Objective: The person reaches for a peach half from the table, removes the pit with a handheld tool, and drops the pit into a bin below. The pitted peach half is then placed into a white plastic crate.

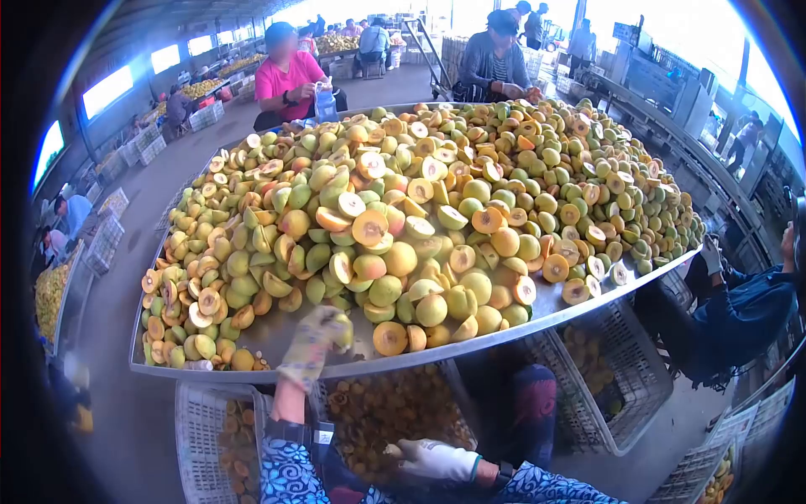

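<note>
A broad metal table (pixel 336 370) carries a heap of yellow-green peaches (pixel 403 260), many cut in half with pit or hollow showing. My left hand (pixel 309 349), in a patterned glove, reaches over the near rim, its fingers closed around a greenish peach (pixel 342 333); motion blurs it slightly. Lower down, my right hand (pixel 441 460), in a white glove, is closed above a crate of peach pieces (pixel 395 403). A small pale tip shows at its fingers, too small to name.
Plastic crates (pixel 206 445) stand under the near edge, another crate (pixel 617 378) to the right. One co-worker in pink (pixel 290 80) and another in dark clothes (pixel 495 63) sit across the table. A person in blue (pixel 739 319) sits close on the right.
</note>
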`<state>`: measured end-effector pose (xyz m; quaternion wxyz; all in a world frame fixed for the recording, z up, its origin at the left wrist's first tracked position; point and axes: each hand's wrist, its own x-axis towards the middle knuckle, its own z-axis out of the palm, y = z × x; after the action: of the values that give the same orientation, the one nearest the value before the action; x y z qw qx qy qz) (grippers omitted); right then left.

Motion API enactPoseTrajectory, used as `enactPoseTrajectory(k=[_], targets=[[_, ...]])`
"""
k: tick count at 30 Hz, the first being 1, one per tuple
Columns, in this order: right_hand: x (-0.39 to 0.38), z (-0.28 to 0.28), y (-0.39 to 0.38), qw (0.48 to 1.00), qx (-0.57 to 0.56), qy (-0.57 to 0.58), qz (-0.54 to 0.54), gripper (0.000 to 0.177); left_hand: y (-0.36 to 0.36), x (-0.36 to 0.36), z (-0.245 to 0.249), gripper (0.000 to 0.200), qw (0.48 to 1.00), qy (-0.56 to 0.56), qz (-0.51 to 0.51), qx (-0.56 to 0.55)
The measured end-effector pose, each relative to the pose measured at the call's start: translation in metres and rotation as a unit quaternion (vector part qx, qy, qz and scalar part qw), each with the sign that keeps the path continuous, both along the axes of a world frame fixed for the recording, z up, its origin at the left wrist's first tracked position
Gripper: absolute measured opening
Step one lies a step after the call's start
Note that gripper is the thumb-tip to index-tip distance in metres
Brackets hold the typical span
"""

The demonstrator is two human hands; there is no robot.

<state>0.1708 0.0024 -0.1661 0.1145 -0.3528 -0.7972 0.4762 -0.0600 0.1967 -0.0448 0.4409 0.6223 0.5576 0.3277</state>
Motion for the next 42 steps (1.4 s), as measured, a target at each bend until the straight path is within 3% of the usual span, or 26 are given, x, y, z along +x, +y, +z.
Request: enactPoseTrajectory(k=[1,2,3,4,5,7,10,13,14,19,22,25,27,29,31,35,37,40,41,42], targets=[[0.008,-0.005,-0.006,0.995,0.057,-0.082,-0.01,0.032,-0.005,-0.007,-0.004,0.043,0.952,-0.291,0.048,-0.084],[0.012,0.036,-0.003,0.98,0.109,-0.166,-0.016,0.03,-0.021,-0.003,0.008,0.047,0.906,-0.417,0.023,-0.062],[0.012,0.021,-0.004,0.991,0.093,-0.078,-0.053,0.028,-0.042,0.001,0.019,0.05,0.844,-0.535,0.002,-0.038],[0.011,0.006,-0.004,0.994,0.079,0.012,-0.081,0.026,-0.058,0.007,0.03,0.054,0.847,-0.529,0.032,-0.025],[0.013,0.073,0.008,0.991,0.014,0.074,-0.115,0.025,-0.076,0.016,0.043,0.063,0.828,-0.559,0.038,-0.012],[0.011,0.118,0.012,0.975,-0.096,0.132,-0.153,0.023,-0.103,0.02,0.049,0.065,0.838,-0.543,0.049,0.007],[0.005,0.167,0.017,0.973,-0.081,0.163,-0.139,0.022,-0.138,0.042,0.055,0.054,0.832,-0.541,0.118,0.042],[-0.011,0.191,0.012,0.976,-0.056,0.167,-0.124,0.022,-0.167,0.056,0.05,0.043,0.912,-0.346,0.18,0.129],[-0.016,0.194,0.011,0.978,-0.033,0.16,-0.127,0.023,-0.176,0.058,0.057,0.04,0.893,-0.405,0.177,0.081],[-0.026,0.19,0.007,0.982,0.021,0.156,-0.109,0.025,-0.202,0.06,0.056,0.037,0.827,-0.523,0.2,0.048],[-0.027,0.187,-0.001,0.976,-0.034,0.187,-0.11,0.027,-0.21,0.057,0.052,0.025,0.763,-0.624,0.161,0.047],[-0.026,0.183,-0.004,0.978,-0.028,0.179,-0.105,0.028,-0.213,0.056,0.055,0.022,0.742,-0.66,0.109,0.043],[-0.025,0.18,-0.005,0.979,-0.019,0.175,-0.103,0.029,-0.213,0.056,0.051,0.02,0.735,-0.664,0.135,0.025],[-0.023,0.177,-0.005,0.985,-0.033,0.145,-0.086,0.03,-0.21,0.051,0.042,0.016,0.772,-0.622,0.13,0.013],[-0.021,0.17,-0.004,0.985,-0.027,0.152,-0.079,0.03,-0.212,0.057,0.047,0.017,0.776,-0.609,0.165,-0.002],[-0.016,0.157,0.001,0.985,-0.029,0.162,-0.058,0.028,-0.211,0.058,0.038,0.03,0.803,-0.584,0.119,0.019],[-0.014,0.152,0.003,0.985,-0.034,0.162,-0.054,0.027,-0.213,0.058,0.031,0.034,0.882,-0.449,0.143,0.011],[-0.013,0.142,0.003,0.987,-0.071,0.142,-0.039,0.024,-0.214,0.058,0.037,0.026,0.914,-0.364,0.177,-0.018],[-0.009,0.139,0.005,0.988,-0.096,0.117,-0.039,0.023,-0.21,0.055,0.026,0.014,0.955,-0.049,0.121,0.267],[-0.009,0.134,0.006,0.984,-0.048,0.172,-0.009,0.019,-0.211,0.058,0.033,0.014,0.939,-0.014,0.117,0.322]])
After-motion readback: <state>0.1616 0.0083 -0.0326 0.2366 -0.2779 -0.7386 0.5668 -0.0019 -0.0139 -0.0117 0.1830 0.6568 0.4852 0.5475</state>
